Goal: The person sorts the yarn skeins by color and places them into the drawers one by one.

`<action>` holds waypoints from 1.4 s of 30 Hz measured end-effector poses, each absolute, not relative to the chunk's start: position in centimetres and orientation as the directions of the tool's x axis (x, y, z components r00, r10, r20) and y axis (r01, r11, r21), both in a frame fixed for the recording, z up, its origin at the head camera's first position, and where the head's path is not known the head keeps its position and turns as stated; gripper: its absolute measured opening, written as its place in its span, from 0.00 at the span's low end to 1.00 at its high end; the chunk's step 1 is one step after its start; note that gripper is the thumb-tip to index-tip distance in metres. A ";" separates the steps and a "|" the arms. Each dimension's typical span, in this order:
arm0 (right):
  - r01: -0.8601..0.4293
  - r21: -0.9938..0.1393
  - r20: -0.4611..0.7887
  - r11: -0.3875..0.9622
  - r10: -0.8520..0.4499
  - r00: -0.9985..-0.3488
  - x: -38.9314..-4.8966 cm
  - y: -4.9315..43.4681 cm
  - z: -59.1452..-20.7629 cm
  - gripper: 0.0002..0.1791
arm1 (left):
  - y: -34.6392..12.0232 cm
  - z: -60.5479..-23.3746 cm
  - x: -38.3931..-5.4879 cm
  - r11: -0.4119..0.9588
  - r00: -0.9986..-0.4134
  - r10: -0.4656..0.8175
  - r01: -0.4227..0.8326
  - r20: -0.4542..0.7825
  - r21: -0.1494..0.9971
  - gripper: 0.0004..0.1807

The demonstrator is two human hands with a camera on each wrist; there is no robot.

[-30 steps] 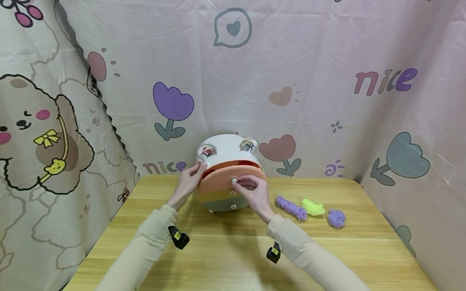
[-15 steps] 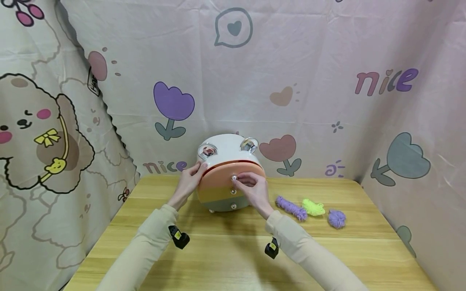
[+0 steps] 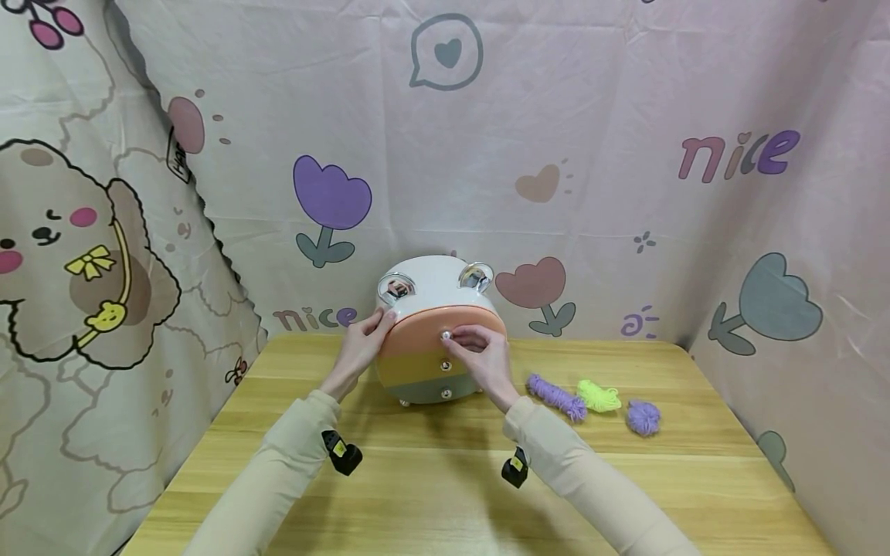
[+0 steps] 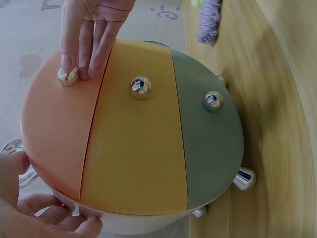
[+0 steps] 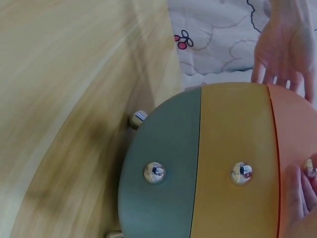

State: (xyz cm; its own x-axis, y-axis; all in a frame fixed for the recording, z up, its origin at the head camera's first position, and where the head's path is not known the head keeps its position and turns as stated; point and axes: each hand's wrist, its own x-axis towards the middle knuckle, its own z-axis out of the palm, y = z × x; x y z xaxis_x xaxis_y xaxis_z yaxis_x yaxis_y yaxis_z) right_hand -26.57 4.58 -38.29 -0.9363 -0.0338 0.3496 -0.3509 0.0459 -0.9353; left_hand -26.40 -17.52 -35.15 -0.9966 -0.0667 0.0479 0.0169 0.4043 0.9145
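A rounded white drawer box (image 3: 434,272) with two silver loop ears stands at the back of the table. Its front has an orange drawer (image 3: 413,330), a yellow drawer (image 4: 133,153) and a grey-green drawer (image 4: 214,144), each with a round silver knob. The orange drawer's front sits flush with the box. Between thumb and fingers, my right hand (image 3: 487,359) pinches the orange drawer's knob (image 4: 68,77). My left hand (image 3: 358,351) rests against the box's upper left side, its thumb at the orange edge near the ear and its fingers along the white side wall.
Right of the box lie a long purple yarn bundle (image 3: 556,398), a neon yellow yarn bundle (image 3: 598,396) and a small purple yarn bundle (image 3: 643,418). A printed cloth (image 3: 598,100) hangs behind and beside the wooden table (image 3: 431,494).
The orange drawer has slid inward, and the dark red gap above its front has disappeared. My right hand has moved forward with the knob. My left hand has stayed in place.
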 end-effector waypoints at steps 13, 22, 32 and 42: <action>-0.375 -0.926 0.374 0.032 -0.040 -0.927 -27.0 4.4 -38.4 0.12 | -17.5 -35.1 -26.3 0.397 -0.997 -0.063 0.014 0.043 0.918 0.37; -0.369 -0.929 0.367 0.028 -0.039 -0.929 -26.9 4.4 -38.3 0.12 | -17.5 -35.1 -26.3 0.397 -0.997 -0.058 0.024 0.051 0.918 0.37; -0.367 -0.930 0.367 0.019 -0.037 -0.930 -27.0 4.4 -38.4 0.12 | -17.4 -35.1 -26.2 0.397 -0.997 -0.064 0.023 0.052 0.918 0.37; -0.360 -0.933 0.360 0.012 -0.030 -0.932 -26.5 4.7 -39.2 0.13 | -17.4 -35.0 -26.2 0.380 -0.997 -0.062 0.027 0.055 0.925 0.37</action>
